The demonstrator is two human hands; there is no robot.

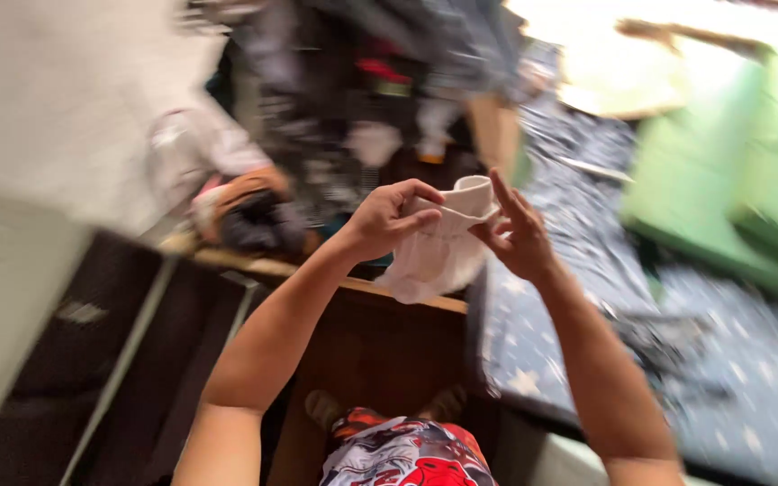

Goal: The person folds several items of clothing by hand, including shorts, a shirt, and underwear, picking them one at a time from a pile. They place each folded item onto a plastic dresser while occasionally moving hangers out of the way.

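Both my hands are raised in front of me on a white sock [438, 247]. My left hand [389, 219] pinches the sock's cuff from the left with thumb and fingers. My right hand [517, 232] holds the other side of the cuff, its index finger pointing up. The sock's foot hangs down between my forearms. The whole picture is blurred by motion.
A pile of dark and mixed clothes [344, 135] lies ahead on a wooden surface [362, 342]. To the right is a bed with a dark blue star-patterned cover [587, 270], and beyond it a green wall or cabinet [731, 198]. White wall at left.
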